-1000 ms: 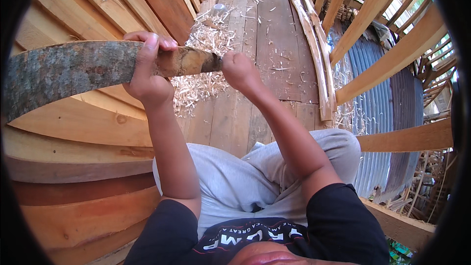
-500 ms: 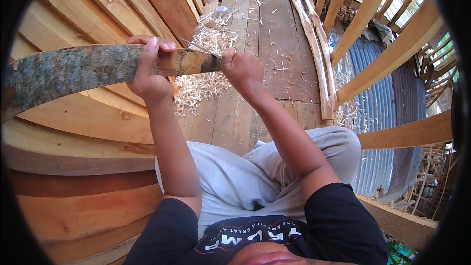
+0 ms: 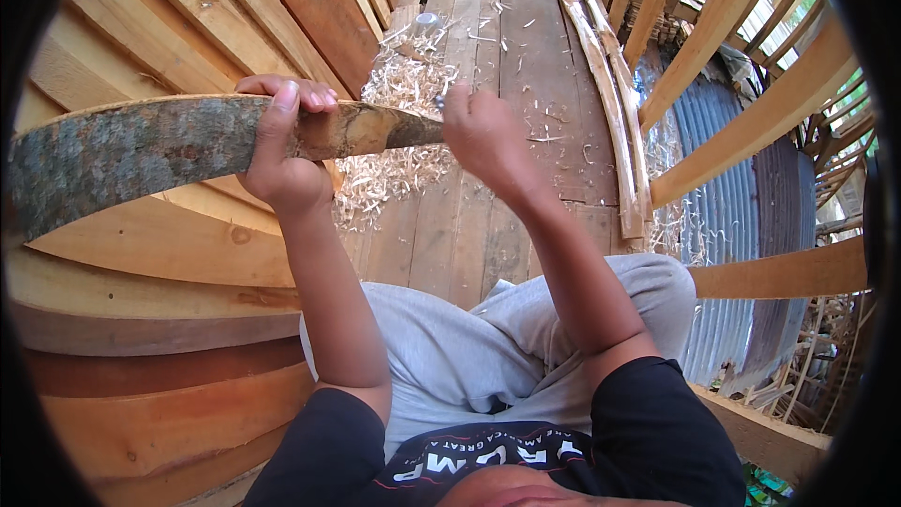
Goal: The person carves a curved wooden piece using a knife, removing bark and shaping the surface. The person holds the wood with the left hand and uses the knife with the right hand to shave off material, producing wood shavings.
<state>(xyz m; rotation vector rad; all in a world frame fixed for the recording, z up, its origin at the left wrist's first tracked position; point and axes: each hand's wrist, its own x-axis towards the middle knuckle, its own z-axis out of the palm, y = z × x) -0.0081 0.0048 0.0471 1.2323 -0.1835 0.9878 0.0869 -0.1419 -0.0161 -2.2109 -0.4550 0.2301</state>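
A long piece of wood with grey, mottled bark [image 3: 141,136] reaches from the left edge toward the middle. Its right end [image 3: 343,129] is bare and pale, with a darker narrow tip. My left hand [image 3: 286,145] is closed around this wood, thumb on the near side and fingers over the upper edge. By the tip my right hand [image 3: 483,136] makes a fist, slightly blurred. A small metal glint shows at its left side, part of what looks like a knife; the rest is hidden in the hand.
Curled wood shavings [image 3: 408,84] lie heaped on the plank floor [image 3: 535,66] beyond my hands. Sawn boards [image 3: 141,216] stand along the left. Two long pale strips [image 3: 601,84] lie to the right, beside wooden slats [image 3: 713,56] and corrugated metal sheeting [image 3: 709,150]. My crossed legs [image 3: 450,338] are below.
My right hand has moved a little right and away from the bare wood, and the thin blade that lay along the upper edge is mostly out of sight. My left hand keeps its grip.
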